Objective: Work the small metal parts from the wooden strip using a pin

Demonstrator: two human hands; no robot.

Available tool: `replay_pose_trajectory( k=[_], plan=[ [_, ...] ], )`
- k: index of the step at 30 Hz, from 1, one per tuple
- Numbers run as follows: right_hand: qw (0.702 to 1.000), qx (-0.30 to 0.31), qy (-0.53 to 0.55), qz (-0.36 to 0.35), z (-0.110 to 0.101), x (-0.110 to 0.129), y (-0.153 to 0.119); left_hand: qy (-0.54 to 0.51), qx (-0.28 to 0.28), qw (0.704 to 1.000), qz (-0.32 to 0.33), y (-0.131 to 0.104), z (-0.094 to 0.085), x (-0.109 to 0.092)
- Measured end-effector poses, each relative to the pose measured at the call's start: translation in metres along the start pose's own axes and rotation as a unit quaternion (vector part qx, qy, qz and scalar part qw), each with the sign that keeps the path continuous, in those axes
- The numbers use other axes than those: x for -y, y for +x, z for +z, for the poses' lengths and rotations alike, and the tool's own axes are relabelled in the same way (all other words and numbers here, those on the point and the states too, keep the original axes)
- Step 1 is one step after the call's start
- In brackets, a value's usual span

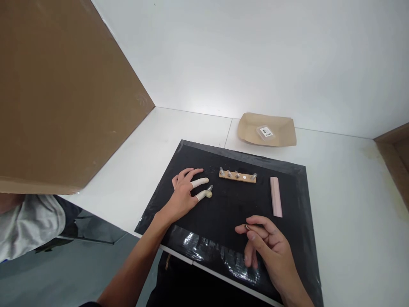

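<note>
My left hand [185,191] rests on the black mat [230,209] with its fingers spread. White finger cots cover its thumb and index finger. At the thumb tip lies a small clear tube-like piece [210,187], beside a yellowish lump; whether the thumb presses on them I cannot tell. My right hand [270,245], over the mat's near right part, pinches a small, thin, dark metal piece [247,227] between thumb and index finger. Beyond both hands, a narrow tan strip [238,176] carries several clear pieces standing in a row and a white dot.
A pale pink bar [276,197] lies on the mat's right side. At the back, a brown paper tray [281,132] holds a small clear labelled box [265,132]. A large brown panel [70,94] borders the left; past it, part of another person's grey sleeve [28,224] shows.
</note>
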State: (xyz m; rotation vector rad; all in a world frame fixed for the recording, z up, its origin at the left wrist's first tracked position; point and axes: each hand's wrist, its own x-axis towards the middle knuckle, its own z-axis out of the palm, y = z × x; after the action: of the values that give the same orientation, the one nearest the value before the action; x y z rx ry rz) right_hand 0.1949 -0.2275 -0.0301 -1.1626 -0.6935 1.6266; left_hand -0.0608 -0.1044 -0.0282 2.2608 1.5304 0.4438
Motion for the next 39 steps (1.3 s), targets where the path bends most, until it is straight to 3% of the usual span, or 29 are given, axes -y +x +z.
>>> replay_pose_trajectory(
  k=[6,13,18,22,28,39],
  plan=[
    [0.999,0.041,-0.001,0.027,0.005,0.002,0.000,0.002,0.051,0.999,-0.011,0.007,-0.002,-0.004],
    [0.997,0.053,-0.037,0.037,0.005,0.008,0.005,-0.016,0.033,0.999,-0.007,0.012,0.001,-0.006],
    [0.997,-0.018,-0.066,-0.035,0.005,0.031,0.015,-0.010,0.019,1.000,0.015,0.013,0.005,-0.007],
    [0.989,0.043,-0.136,-0.027,0.012,0.039,0.018,-0.002,-0.006,1.000,0.006,0.013,0.009,-0.007],
    [0.989,0.047,-0.137,-0.032,0.019,0.033,0.023,0.005,0.011,1.000,0.011,0.014,0.011,-0.008],
    [0.990,0.032,-0.134,-0.019,0.025,0.010,0.023,-0.008,-0.018,1.000,-0.008,0.015,0.019,-0.014]
  ],
)
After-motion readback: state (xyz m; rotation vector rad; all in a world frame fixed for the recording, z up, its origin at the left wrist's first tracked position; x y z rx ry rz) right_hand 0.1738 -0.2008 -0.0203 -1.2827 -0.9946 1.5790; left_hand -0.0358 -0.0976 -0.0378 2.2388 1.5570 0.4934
